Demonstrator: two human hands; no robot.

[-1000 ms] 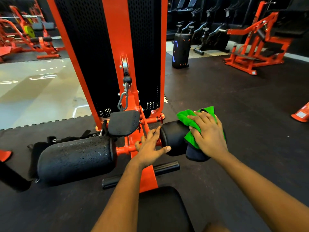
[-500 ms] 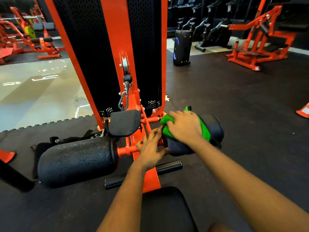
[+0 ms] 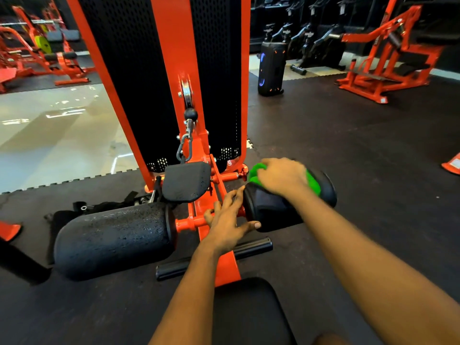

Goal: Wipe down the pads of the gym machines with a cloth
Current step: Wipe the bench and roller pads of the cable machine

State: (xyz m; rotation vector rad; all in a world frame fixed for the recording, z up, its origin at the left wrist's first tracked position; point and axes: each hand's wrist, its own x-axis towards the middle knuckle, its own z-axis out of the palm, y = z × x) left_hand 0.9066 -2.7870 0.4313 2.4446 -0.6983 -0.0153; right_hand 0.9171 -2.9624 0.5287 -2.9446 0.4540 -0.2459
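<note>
My right hand [image 3: 281, 175] grips a green cloth [image 3: 313, 183] and holds it on top of the black right roller pad [image 3: 273, 210] of an orange cable machine [image 3: 174, 70]. The hand sits near the pad's inner end, and green shows on both sides of it. My left hand [image 3: 226, 220] lies with spread fingers against the inner end of the same pad, thumb on its front face. A wet-looking left roller pad [image 3: 112, 237] lies on the other side of the frame. Above it a small black pad [image 3: 186, 181] stands on the frame. A black seat pad [image 3: 249, 310] is below my arms.
A black foot bar [image 3: 254, 246] crosses the frame just behind the seat. Black straps [image 3: 104, 205] lie on the rubber floor behind the left roller. A black speaker [image 3: 271, 68] stands at the back, with orange machines [image 3: 385, 58] and exercise bikes beyond. An orange object [image 3: 451, 165] is at the right edge.
My right hand has slid the cloth from the pad's outer end to its inner end, uncovering the outer end. My left hand has stayed against the pad's inner end.
</note>
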